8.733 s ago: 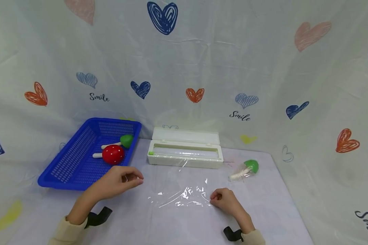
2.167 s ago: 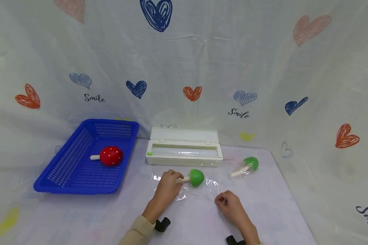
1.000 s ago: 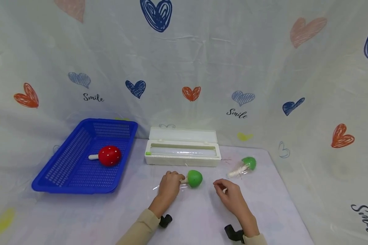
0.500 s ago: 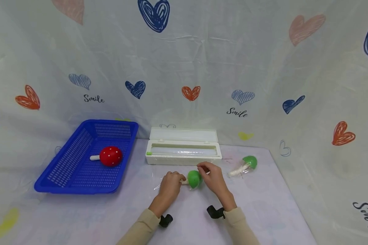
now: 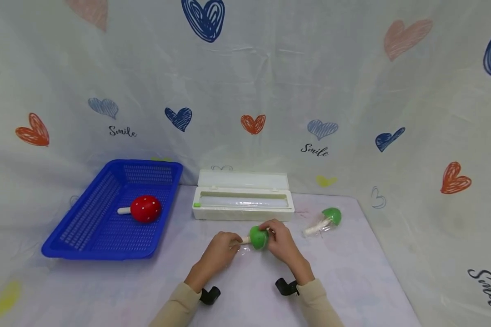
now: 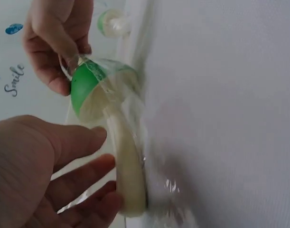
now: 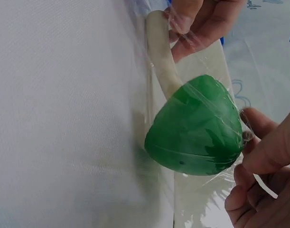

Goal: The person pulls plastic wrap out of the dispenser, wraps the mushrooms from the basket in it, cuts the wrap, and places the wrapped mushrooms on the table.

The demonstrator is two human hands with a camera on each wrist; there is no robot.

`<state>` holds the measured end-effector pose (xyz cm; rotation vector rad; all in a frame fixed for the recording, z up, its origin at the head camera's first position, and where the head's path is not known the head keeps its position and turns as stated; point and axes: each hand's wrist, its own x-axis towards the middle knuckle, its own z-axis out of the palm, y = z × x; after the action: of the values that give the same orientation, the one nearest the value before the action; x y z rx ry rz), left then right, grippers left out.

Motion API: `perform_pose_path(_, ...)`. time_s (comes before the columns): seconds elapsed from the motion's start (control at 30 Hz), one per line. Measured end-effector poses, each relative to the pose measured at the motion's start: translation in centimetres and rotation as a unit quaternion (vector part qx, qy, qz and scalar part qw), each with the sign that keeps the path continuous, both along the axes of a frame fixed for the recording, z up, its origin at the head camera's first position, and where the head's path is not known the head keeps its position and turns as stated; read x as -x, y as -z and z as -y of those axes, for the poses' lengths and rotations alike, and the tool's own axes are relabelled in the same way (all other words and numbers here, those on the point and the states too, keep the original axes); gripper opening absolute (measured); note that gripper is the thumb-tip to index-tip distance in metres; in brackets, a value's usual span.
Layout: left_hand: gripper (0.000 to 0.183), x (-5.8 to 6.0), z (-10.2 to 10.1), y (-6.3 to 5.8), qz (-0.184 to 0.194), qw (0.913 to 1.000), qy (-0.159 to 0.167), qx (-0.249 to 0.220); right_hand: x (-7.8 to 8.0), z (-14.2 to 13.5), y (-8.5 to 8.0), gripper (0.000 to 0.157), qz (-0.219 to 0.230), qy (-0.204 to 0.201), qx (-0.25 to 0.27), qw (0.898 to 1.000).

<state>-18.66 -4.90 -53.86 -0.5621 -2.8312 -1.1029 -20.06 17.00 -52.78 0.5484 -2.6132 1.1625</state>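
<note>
A toy mushroom [image 5: 258, 238] with a green cap and pale stem lies in front of the white box, partly covered by clear cling film [image 7: 206, 102]. My right hand [image 5: 283, 240] pinches an edge of the film against the top of the cap. My left hand [image 5: 220, 250] is at the stem [image 6: 128, 166]; its loosely extended fingers touch the side of the stem, and the thumb tip is close to it. In the right wrist view the film stretches across the cap and along the stem toward the left hand.
A white cling film dispenser [image 5: 243, 213] stands behind the hands with its lid up. A film-wrapped green mushroom [image 5: 331, 216] lies at the right. At the left, a blue basket [image 5: 102, 252] holds a red, white-dotted mushroom [image 5: 146, 209].
The second green mushroom left the basket and was laid on the film by the left hand. The right hand lifted the film's edge and moved left over the cap. The left hand's grip loosened.
</note>
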Motion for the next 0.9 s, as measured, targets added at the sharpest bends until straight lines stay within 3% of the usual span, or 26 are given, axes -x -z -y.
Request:
perform_pose_path(0.1, 0.013, -0.3, 1.6, -0.3, 0.008, 0.9994, 0.033, -0.005, 0.1, 0.2, 0.2, 0.033, -0.014, -0.019, -0.036, 0.999)
perform_pose_path(0.23, 0.017, -1.3, 4.1, -0.6, 0.017, 0.9984, 0.05, 0.02, 0.2, 0.3, 0.4, 0.028, -0.023, -0.038, -0.05, 0.998)
perform_pose_path(0.47, 0.029, -2.9, 7.4, -0.4, 0.068, 0.9914, 0.053, 0.099, 0.6, 0.4, 0.3, 0.027, -0.031, -0.039, -0.041, 0.998)
perform_pose_path(0.57, 0.026, -3.1, 8.0, -0.3, 0.076, 0.9904, 0.044, 0.107, 0.7, 0.4, 0.1, 0.025, -0.027, -0.037, -0.039, 0.998)
perform_pose_path(0.67, 0.017, -3.0, 8.2, -0.4, 0.056, 0.9908, 0.039, 0.117, 0.7, 0.5, -0.2, 0.024, -0.021, -0.032, -0.037, 0.999)
perform_pose_path(0.77, 0.014, -2.7, 8.3, -0.4, 0.012, 0.9909, 0.037, 0.129, 0.8, 0.6, -0.2, 0.023, -0.014, -0.033, -0.036, 0.999)
perform_pose_path(0.9, 0.011, -1.9, 8.0, -1.2, -0.021, 0.9912, -0.02, 0.129, 0.8, 0.8, 0.0, 0.023, -0.014, -0.038, -0.042, 0.998)
